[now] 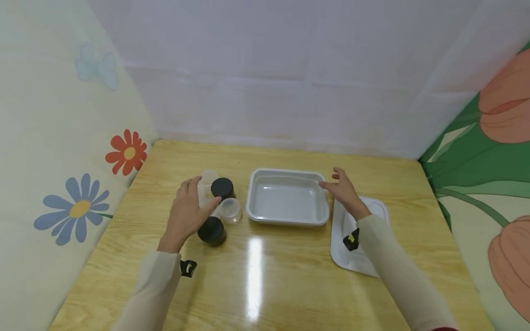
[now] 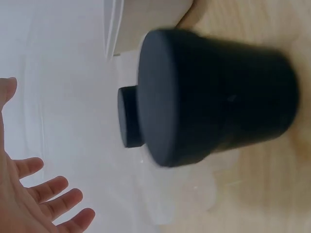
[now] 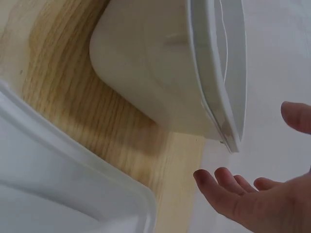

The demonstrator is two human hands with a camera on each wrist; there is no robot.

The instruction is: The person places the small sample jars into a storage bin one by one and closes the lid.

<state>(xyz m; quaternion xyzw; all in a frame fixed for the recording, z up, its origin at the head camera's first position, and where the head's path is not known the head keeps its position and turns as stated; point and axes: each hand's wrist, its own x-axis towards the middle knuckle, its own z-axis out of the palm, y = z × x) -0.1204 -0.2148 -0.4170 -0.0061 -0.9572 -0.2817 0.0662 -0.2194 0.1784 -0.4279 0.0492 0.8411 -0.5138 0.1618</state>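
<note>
A white rectangular bin (image 1: 253, 197) sits mid-table. Close to its right rim, my right hand (image 1: 343, 191) hovers with fingers spread and holds nothing; in the right wrist view the fingertips are apart from the rim. To the bin's left stand two black round containers (image 1: 212, 231) and several clear plastic cups (image 1: 230, 210). My left hand (image 1: 188, 209) is above and beside this group, thumb and fingers apart, with nothing in it. In the left wrist view one black container (image 2: 218, 97) looms large, partly covering the other one. The left hand hides some clear cups from the head view.
A white lid-like panel (image 1: 339, 243) lies flat on the wooden table (image 1: 298, 289), right of the bin and partly under the right forearm. A pale cloth wall (image 1: 265, 92) rises behind the table. Flower-printed cloth walls flank both sides.
</note>
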